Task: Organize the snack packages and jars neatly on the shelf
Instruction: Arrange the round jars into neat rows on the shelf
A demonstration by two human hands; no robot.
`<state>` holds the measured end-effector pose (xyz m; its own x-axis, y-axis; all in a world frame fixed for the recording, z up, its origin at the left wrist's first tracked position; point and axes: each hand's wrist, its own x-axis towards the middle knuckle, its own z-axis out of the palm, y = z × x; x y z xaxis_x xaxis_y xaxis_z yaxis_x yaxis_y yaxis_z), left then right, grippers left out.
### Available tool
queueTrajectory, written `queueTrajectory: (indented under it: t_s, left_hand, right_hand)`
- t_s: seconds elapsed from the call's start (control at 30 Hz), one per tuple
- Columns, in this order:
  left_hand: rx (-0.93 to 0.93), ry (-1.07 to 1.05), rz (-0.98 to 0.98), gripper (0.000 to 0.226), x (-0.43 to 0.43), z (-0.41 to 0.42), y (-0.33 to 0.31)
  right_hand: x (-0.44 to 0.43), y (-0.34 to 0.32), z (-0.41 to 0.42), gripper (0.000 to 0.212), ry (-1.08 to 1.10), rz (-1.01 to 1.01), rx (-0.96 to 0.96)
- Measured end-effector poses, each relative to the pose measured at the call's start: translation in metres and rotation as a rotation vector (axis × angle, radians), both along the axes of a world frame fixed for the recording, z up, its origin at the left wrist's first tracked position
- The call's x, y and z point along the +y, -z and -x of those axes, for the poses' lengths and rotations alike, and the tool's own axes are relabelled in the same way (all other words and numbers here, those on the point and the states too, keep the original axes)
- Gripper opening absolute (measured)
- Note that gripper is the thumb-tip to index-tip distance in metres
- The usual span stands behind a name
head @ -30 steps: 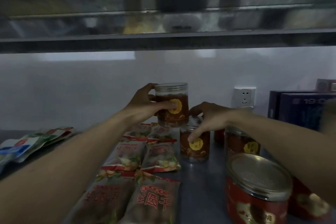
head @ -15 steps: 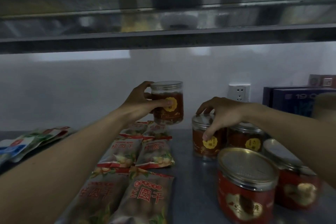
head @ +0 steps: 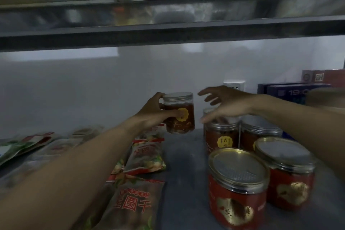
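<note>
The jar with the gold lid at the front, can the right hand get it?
Probably yes. The right hand is open and empty, hovering above the back jars, and nothing covers the gold-lid jar near the shelf's front edge.

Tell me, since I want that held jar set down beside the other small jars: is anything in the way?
The left hand holds the jar above the shelf. The right hand, fingers spread, hovers over the nearest small jar. The bare shelf left of that jar looks free.
</note>
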<state>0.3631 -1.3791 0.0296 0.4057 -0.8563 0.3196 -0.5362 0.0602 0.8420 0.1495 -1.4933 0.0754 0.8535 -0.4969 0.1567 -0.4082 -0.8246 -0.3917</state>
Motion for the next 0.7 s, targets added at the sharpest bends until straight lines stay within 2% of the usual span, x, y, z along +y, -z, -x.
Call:
queueTrajectory:
  t_s: [0.07, 0.17, 0.33, 0.7]
  left_hand:
    - [-0.008, 0.010, -0.042, 0.080, -0.008, -0.001, 0.005]
    - [-0.032, 0.021, -0.105, 0.092, -0.016, -0.004, 0.013]
    - [-0.020, 0.027, -0.156, 0.083, -0.028, -0.010, 0.028]
    - [-0.070, 0.099, -0.204, 0.084, -0.055, -0.004, 0.037]
  right_hand:
    - [0.001, -0.003, -0.012, 0.088, -0.017, -0.035, -0.043]
    - [0.003, -0.001, -0.030, 0.074, -0.044, -0.004, -0.007]
    - [-0.004, 0.012, -0.048, 0.061, -0.014, 0.128, 0.041]
    - [-0.024, 0.020, -0.047, 0.053, 0.047, 0.150, 0.049]
